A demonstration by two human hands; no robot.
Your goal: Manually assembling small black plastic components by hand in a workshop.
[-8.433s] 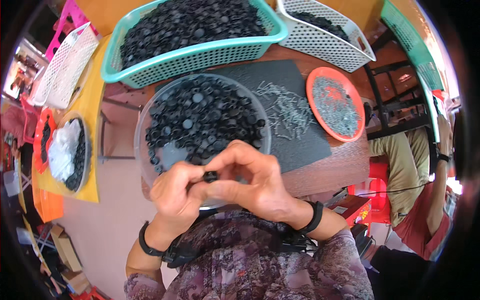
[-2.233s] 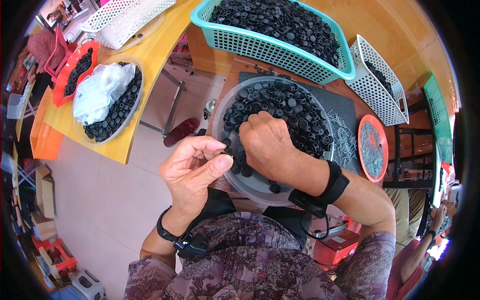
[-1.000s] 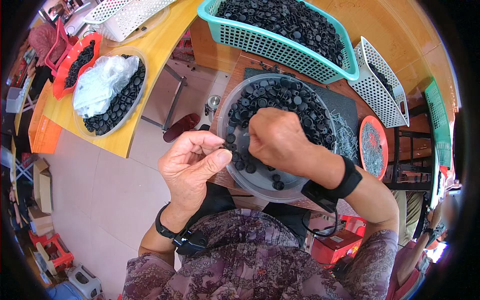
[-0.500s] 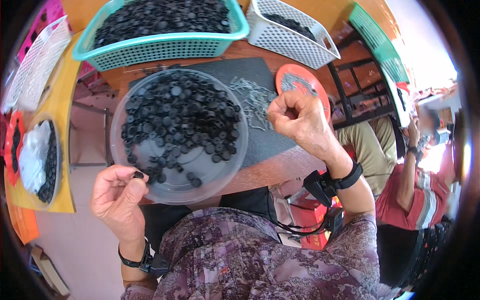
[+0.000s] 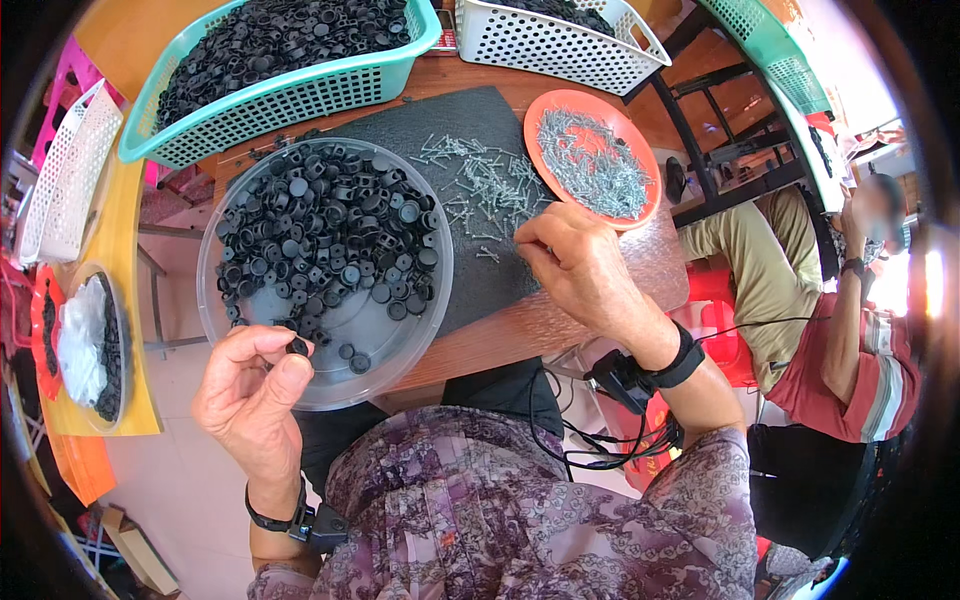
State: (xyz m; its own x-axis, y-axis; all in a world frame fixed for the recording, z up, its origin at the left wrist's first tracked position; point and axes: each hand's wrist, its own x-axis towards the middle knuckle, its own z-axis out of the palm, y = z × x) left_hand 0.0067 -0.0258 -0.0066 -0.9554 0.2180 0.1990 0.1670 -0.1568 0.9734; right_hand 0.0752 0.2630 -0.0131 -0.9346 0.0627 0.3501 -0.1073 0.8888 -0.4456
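Brown worktop [image 5: 475,346] with a clear bowl [image 5: 398,345] nearest, metal fasteners [image 5: 490,185] to its right.
Left hand [image 5: 250,400] pinches a small black part [image 5: 297,346] between thumb and forefinger at the bowl's near-left side, seemingly so drops land inside. Right hand [image 5: 582,265], fingers curled, hovers near the dark mat's [image 5: 478,298] fasteners; whether its grip holds one cannot be told. Mat and orange plate [image 5: 618,110] presumably keep fasteners within right-hand reach. Teal basket [image 5: 280,105] and white basket [image 5: 560,50] obstruct the far side.

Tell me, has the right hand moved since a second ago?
Yes, rightward: then over the clear tub, the right hand is now outside its right rim, near the orange plate.
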